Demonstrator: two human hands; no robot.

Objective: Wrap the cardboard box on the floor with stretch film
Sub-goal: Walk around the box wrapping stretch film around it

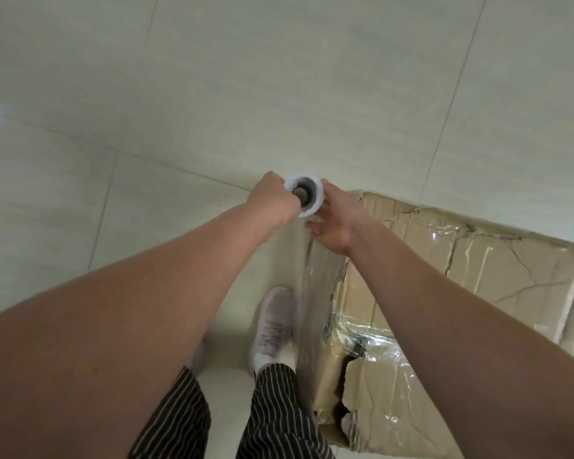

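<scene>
Cardboard box [478,276] lies on the floor [279,77] at my right, partly wrapped. My left hand [272,200] and right hand [333,223] grasp the stretch film roll [316,198], fingers [313,229] curled round it.

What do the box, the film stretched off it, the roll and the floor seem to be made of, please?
Box: brown corrugated cardboard, matt; torn edges and creases show it. Film: thin clear plastic, glossy; it wrinkles, glints, and the box shows through. Roll: white wound film on a darker core, perhaps cardboard. Floor: pale glazed tile, likely ceramic; grout lines and reflections.
</scene>
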